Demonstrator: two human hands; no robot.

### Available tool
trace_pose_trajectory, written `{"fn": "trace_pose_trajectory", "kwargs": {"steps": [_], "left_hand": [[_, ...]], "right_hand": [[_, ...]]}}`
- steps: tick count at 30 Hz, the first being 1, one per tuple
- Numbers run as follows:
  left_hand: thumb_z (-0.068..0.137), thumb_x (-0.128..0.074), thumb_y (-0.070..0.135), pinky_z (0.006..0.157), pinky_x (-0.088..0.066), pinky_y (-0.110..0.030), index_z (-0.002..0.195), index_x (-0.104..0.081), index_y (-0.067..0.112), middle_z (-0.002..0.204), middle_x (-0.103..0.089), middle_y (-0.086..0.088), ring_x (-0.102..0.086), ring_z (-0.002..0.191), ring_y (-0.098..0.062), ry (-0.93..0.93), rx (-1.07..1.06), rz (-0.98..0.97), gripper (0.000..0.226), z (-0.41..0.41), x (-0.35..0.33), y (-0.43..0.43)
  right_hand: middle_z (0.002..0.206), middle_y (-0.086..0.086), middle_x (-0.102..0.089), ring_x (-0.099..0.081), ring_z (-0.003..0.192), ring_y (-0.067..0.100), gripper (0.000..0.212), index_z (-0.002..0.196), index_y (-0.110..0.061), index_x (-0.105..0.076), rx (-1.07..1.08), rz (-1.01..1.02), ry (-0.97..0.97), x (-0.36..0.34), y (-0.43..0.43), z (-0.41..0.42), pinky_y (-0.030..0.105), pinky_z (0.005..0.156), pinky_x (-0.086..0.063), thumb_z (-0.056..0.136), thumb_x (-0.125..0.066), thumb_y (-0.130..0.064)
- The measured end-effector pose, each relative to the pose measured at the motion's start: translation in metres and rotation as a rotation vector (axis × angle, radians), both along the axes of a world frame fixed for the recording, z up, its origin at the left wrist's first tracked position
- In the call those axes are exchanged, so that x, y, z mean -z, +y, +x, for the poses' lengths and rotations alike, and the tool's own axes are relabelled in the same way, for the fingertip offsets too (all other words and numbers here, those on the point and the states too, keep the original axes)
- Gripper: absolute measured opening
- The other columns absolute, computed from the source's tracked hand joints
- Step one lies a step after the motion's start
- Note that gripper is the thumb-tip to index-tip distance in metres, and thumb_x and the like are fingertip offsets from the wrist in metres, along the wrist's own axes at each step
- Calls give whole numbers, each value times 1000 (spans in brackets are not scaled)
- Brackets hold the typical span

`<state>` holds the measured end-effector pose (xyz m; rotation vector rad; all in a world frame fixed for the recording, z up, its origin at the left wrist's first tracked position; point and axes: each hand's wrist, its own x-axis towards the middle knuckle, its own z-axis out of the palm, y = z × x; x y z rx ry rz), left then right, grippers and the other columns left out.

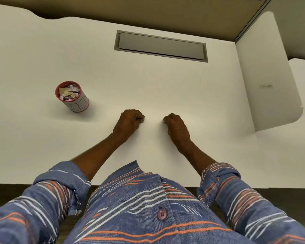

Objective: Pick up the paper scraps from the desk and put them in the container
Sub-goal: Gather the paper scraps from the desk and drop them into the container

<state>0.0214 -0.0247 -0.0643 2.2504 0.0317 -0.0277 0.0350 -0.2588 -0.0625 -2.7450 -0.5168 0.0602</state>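
A: Where's the container?

B: At about ten o'clock from the left hand, standing upright and well apart, full of paper scraps. The left hand is nearer.

A: Fingers?

B: Both hands curl into loose fists on the counter; the right hand mirrors the left. Whether either holds a scrap, I cannot tell.

A: Obstacles?

B: None between. A grey hatch lies at twelve o'clock.
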Motion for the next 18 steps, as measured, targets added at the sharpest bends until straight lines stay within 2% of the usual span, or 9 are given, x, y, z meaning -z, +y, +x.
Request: {"fn": "trace_pose_trajectory", "kwargs": {"steps": [2, 6, 11, 13, 15, 18], "left_hand": [[84, -70, 2, 80, -57, -23, 92, -76, 9, 94, -74, -1, -72, 84, -8, 33, -71, -141, 12, -6, -10, 3], [79, -77, 4, 76, -53, -11, 91, -77, 7, 94, -75, 0, -70, 82, 1, -19, -260, -341, 12, -13, -47, 20], [78, -78, 7, 78, -46, -3, 92, -77, 3, 94, -74, -2, -65, 80, 13, -219, -385, -257, 14, -13, -90, 84], [79, -77, 10, 81, -46, -4, 92, -77, 6, 95, -73, 0, -64, 82, 12, -259, -456, -189, 14, -16, -102, 117], [79, -76, 12, 82, -49, -8, 92, -78, 10, 97, -74, 1, -67, 85, 3, -242, -505, -141, 13, -18, -108, 148], [79, -73, 12, 88, -56, -25, 93, -78, 14, 98, -75, 0, -70, 92, -10, -159, -463, -99, 14, -21, -106, 182]], "right_hand": [[96, 6, -60, -57, 89, 29, 27, 97, -10, -64, 60, 46, 16, 0, 2, 3, 41, 68, -50, 78, -57, 9], [86, 8, -62, -61, 77, 30, 14, 88, -11, -67, 167, 116, -16, -1, 5, 8, 40, 66, -52, 84, -63, 2], [84, 7, -64, -63, 76, 26, 10, 87, -11, -68, 224, 158, -62, -4, 10, 6, 36, 70, -51, 84, -68, 0], [85, 7, -64, -63, 76, 26, 10, 88, -10, -69, 229, 138, -68, -5, 12, 5, 35, 70, -50, 85, -68, -1], [87, 7, -65, -64, 77, 26, 9, 90, -10, -70, 250, 120, -61, -4, 15, 5, 34, 71, -50, 86, -67, -2], [86, 5, -64, -63, 77, 23, 11, 89, -12, -70, 275, 134, -55, -3, 21, 4, 30, 71, -47, 87, -67, -2]]}}
